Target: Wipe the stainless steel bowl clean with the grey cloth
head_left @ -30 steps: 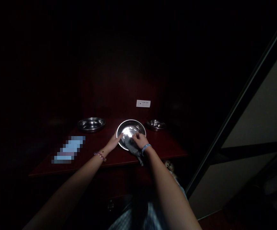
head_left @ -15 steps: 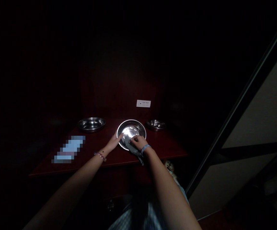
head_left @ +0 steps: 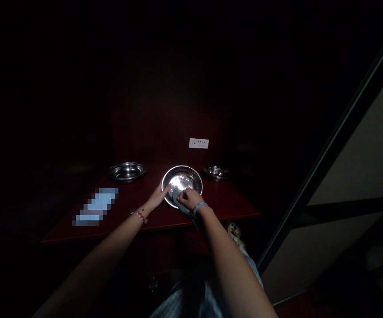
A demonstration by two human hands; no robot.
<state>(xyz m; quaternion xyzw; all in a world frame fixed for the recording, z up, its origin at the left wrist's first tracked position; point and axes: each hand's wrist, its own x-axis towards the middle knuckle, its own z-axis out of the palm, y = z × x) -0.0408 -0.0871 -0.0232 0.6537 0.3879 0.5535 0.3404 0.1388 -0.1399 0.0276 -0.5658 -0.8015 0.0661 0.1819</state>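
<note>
A shiny round metal basin (head_left: 182,176) is tilted toward me over the dark red tabletop. My left hand (head_left: 158,195) grips its left rim, thumb inside and the other fingers hidden behind. Inside the lower part of the basin, my right hand (head_left: 190,198) is closed on a grey cloth (head_left: 177,201), which presses against the metal and trails down past the wrist. A beaded bracelet circles my left wrist, and a pale blue band is on my right.
Another metal basin (head_left: 127,172) stands at the back left, and smaller metal bowls (head_left: 215,173) at the back right. A blurred-out bluish patch (head_left: 97,205) lies on the tabletop (head_left: 125,227) at left. A white socket plate (head_left: 198,143) is on the back wall.
My right hand has shifted very slightly with the cloth inside the basin, its wrist a little to the left. The left hand and basin stay nearly still.
</note>
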